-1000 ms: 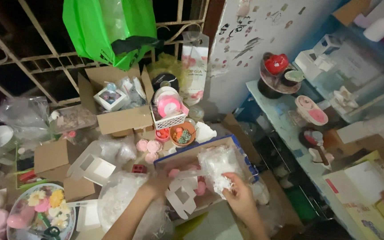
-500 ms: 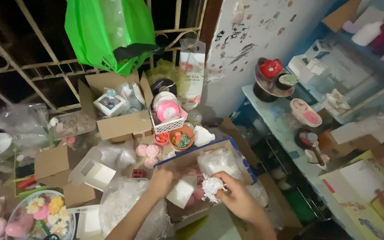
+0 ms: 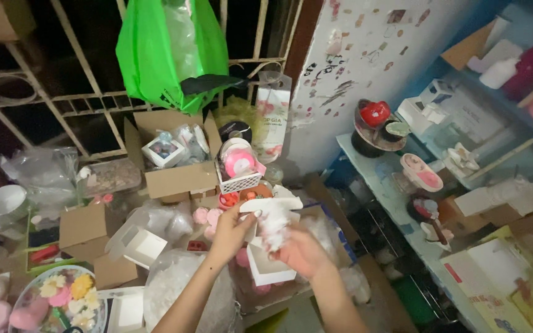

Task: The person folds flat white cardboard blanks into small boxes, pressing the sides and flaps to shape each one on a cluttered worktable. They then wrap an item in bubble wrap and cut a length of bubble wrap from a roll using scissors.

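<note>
A small white box with its lid flap up is gripped at its left side by the left hand, while a white crinkled wad is pinched above it by the right hand, over the cluttered cardboard tray.

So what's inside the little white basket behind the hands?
The white basket holds round rolls, one bright pink ribbon spool on top and a paler one behind it. Whatever lies deeper is hidden by its lattice wall.
</note>
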